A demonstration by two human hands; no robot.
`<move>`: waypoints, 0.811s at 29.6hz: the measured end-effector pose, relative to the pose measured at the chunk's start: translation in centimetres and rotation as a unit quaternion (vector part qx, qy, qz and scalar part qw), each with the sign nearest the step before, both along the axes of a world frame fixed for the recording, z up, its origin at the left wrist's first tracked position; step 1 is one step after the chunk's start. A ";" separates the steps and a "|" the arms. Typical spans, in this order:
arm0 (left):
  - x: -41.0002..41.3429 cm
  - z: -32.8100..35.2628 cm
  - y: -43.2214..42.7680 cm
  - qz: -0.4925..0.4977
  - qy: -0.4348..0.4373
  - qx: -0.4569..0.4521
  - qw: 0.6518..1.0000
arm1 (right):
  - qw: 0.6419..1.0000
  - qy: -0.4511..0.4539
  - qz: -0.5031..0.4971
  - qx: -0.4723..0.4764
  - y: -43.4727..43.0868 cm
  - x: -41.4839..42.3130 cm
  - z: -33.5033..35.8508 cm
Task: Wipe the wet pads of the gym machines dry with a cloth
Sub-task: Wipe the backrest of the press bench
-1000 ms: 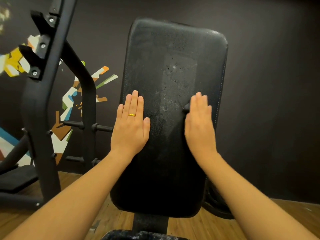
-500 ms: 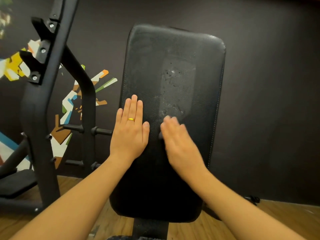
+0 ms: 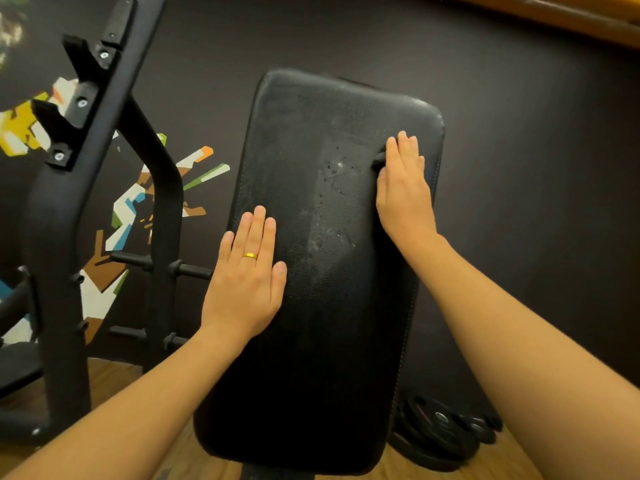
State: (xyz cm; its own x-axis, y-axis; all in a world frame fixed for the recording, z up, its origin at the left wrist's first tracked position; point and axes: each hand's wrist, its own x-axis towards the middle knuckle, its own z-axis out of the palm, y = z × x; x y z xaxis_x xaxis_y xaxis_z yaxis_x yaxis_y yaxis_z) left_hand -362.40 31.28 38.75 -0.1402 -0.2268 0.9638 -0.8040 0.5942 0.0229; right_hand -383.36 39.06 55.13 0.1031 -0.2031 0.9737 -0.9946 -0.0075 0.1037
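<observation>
The back pad [image 3: 329, 306] stands upright with a slight backward tilt and faces the person. Droplets [image 3: 334, 174] and a pale sheen run down its centre strip. Whether the darker lower part is dry cannot be told.

Left hand [image 3: 247, 285]: laid flat on the left edge of the pad at mid height, fingers straight and close together, a ring [image 3: 249, 255] on one finger. It grips nothing. Its likely purpose is to brace the pad so that wiping pressure does not rock it.

Right hand [image 3: 403, 188]: laid flat on the upper right part of the pad, just inside the right seam, fingers straight and pointing up. It presses rather than clutches. A dark cloth [image 3: 380, 160] lies under the palm, against the pad; only a small fold shows at the thumb side. The flat palm spreads the load over the cloth, which suits a broad surface.

Both forearms reach forward and up from the bottom corners of the view, wrists nearly straight.

The wet strip lies between the two hands, so the task appears only partly done. A machine frame [image 3: 62, 237] stands to the left, and weight plates [image 3: 440, 431] lie on the floor at lower right
</observation>
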 end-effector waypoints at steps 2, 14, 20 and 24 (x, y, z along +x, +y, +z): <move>0.0 0.1 0.1 -0.001 0.004 -0.001 1.000 | 1.000 -0.013 -0.003 -0.015 -0.3 0.5 -1.9; -0.1 0.0 0.3 -0.009 0.003 0.004 1.000 | 0.995 0.094 -0.040 0.016 0.6 0.1 -6.5; -0.1 0.2 0.2 -0.007 0.003 0.005 1.000 | 1.000 -0.014 -0.009 -0.012 -1.0 0.9 1.9; -0.1 0.0 0.2 -0.008 0.004 0.002 1.000 | 1.000 -0.003 0.007 -0.028 -1.1 1.2 -3.4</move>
State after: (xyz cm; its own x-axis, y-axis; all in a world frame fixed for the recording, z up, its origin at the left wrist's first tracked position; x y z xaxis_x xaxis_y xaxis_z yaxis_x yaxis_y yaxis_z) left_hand -362.53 31.46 38.80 -0.1355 -0.2294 0.9639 -0.7942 0.6068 0.0328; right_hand -382.20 37.97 51.69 0.0993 -0.1467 0.9842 -0.9951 -0.0162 0.0980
